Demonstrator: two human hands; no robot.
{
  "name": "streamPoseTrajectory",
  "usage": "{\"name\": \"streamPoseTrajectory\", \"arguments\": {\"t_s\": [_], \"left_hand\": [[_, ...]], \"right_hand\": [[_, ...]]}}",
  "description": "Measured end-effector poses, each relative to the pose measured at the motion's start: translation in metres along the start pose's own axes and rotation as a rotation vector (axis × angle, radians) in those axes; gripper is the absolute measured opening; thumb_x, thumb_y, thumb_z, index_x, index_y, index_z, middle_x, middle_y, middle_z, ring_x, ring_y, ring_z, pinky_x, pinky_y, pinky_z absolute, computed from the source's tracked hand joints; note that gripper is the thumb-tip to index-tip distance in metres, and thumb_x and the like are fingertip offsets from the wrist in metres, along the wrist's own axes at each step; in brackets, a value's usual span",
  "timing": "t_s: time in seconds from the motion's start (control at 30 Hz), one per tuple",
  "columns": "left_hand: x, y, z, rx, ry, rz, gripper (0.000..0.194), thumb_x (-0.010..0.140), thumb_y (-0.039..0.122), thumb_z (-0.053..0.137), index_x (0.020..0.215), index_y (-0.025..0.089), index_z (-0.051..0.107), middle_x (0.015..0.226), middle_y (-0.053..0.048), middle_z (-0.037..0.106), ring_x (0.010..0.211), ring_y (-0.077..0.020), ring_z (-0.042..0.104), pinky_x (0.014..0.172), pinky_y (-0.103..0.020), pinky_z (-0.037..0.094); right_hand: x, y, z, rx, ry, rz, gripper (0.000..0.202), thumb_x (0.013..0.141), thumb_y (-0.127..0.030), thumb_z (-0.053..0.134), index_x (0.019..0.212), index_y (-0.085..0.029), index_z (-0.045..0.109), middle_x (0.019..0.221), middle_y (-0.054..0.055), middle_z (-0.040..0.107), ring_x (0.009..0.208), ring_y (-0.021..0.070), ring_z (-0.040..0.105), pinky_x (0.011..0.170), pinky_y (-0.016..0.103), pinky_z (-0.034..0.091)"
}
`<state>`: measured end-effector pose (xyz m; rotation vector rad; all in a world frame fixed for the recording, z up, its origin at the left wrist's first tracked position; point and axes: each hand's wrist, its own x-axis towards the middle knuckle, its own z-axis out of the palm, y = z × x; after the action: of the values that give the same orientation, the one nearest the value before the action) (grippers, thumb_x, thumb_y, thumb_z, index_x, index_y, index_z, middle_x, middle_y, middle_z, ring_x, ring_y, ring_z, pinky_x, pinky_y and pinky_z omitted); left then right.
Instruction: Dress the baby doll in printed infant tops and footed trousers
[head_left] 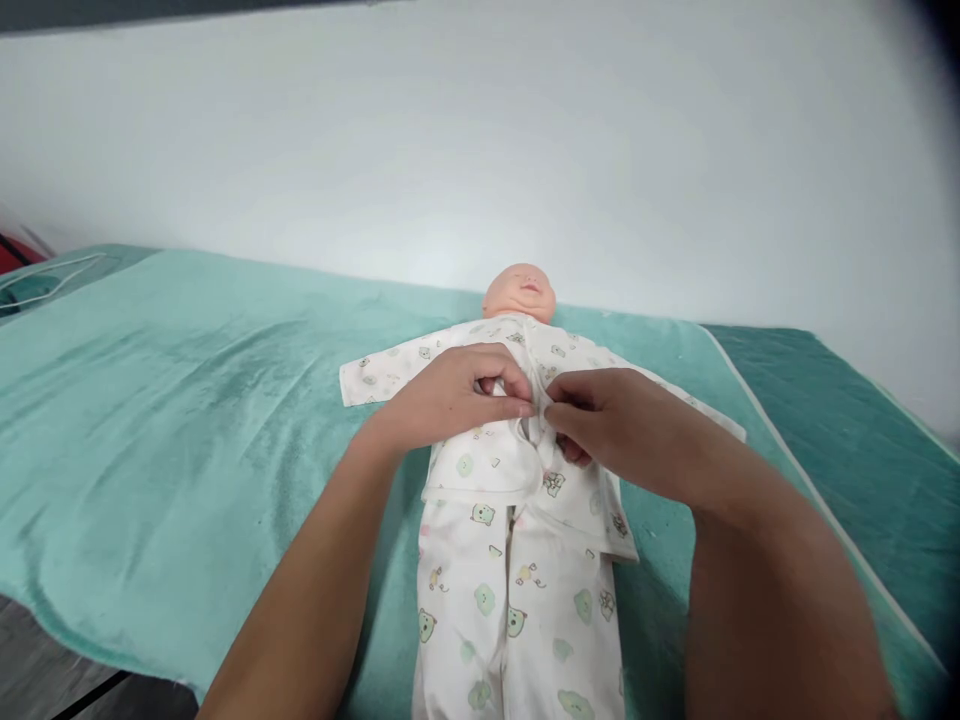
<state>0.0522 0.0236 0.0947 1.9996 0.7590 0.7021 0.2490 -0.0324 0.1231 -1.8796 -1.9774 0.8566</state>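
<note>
A baby doll lies on its back, its bare head [519, 291] at the far end. It wears a white baby shirt [480, 465] printed with small green and brown figures, plus matching trousers [517, 610]. At the shirt's front opening, my left hand [480, 392] pinches one edge between thumb and fingers. Just to the right, my right hand [600, 415] grips the other edge at the same height. Below my hands the front panels hang apart. Any fastener under the fingertips is hidden. Both sleeves lie spread out to the sides.
A light green plush cloth [225, 400] covers the surface under the doll, with a darker green cloth [817, 420] at the right. A pale wall [480, 140] rises behind. Grey floor [45, 660] shows past the cloth's edge at the lower left.
</note>
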Motion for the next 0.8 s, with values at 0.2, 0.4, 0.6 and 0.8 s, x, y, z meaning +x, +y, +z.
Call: {"name": "streamPoseTrajectory", "arguments": {"t_s": [0.2, 0.4, 0.6, 0.8], "left_hand": [[-0.001, -0.003, -0.001, -0.055, 0.044, -0.047, 0.021, 0.083, 0.040, 0.067, 0.076, 0.020, 0.068, 0.072, 0.000, 0.058, 0.067, -0.0121, 0.048, 0.061, -0.027, 0.039], [0.000, 0.001, 0.009, -0.264, 0.163, -0.070, 0.023, 0.081, 0.042, 0.071, 0.079, 0.020, 0.067, 0.068, 0.000, 0.059, 0.060, -0.0103, 0.048, 0.052, -0.025, 0.035], [0.000, 0.003, 0.010, -0.379, 0.113, -0.069, 0.018, 0.080, 0.036, 0.074, 0.082, 0.018, 0.071, 0.073, -0.002, 0.067, 0.065, -0.0110, 0.058, 0.059, -0.025, 0.046], [0.000, -0.001, 0.006, -0.458, 0.094, -0.050, 0.017, 0.080, 0.032, 0.075, 0.086, 0.017, 0.072, 0.078, -0.003, 0.071, 0.068, -0.0108, 0.062, 0.068, -0.026, 0.052]], "right_hand": [[0.009, 0.011, -0.003, 0.551, -0.096, -0.065, 0.019, 0.080, -0.021, 0.052, 0.061, -0.019, 0.054, 0.061, 0.000, 0.053, 0.058, 0.0130, 0.053, 0.056, 0.026, 0.044], [0.015, 0.018, 0.000, 0.821, -0.125, -0.121, 0.013, 0.074, -0.016, 0.051, 0.063, -0.018, 0.057, 0.060, -0.001, 0.047, 0.052, 0.0094, 0.042, 0.047, 0.022, 0.038], [0.018, 0.013, 0.005, 0.833, -0.063, -0.113, 0.023, 0.083, -0.024, 0.056, 0.061, -0.018, 0.056, 0.056, -0.002, 0.044, 0.048, 0.0087, 0.041, 0.045, 0.022, 0.035], [0.016, 0.012, 0.005, 0.788, -0.078, -0.145, 0.011, 0.071, -0.015, 0.055, 0.071, -0.017, 0.065, 0.062, -0.001, 0.052, 0.052, 0.0095, 0.045, 0.047, 0.022, 0.035]]}}
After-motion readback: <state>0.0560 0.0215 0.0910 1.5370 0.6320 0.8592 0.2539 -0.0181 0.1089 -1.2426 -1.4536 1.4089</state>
